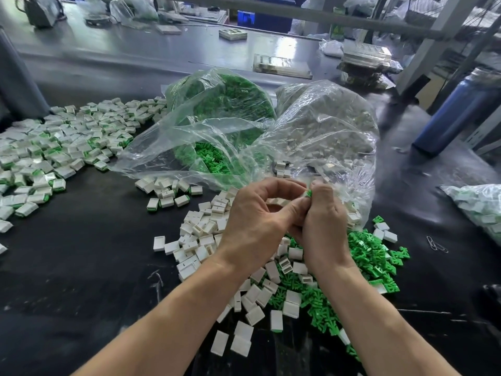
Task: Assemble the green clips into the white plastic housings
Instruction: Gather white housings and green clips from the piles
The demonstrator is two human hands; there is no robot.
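My left hand (254, 215) and my right hand (322, 221) meet above the middle of the black table. A green clip (308, 193) is pinched in my right fingertips, and the left fingers curl around a white housing (276, 201) that is mostly hidden. Below the hands lies a heap of loose white housings (206, 240), with loose green clips (371, 256) spread to its right. A clear bag of green clips (217, 104) and a clear bag of white housings (325, 123) lie open behind the hands.
A wide spread of assembled white-and-green pieces (54, 147) covers the left of the table. Another bag of pieces (479, 207) sits at the right edge, with paper clips (436, 244) near it. A blue cylinder (455, 112) stands at the far right.
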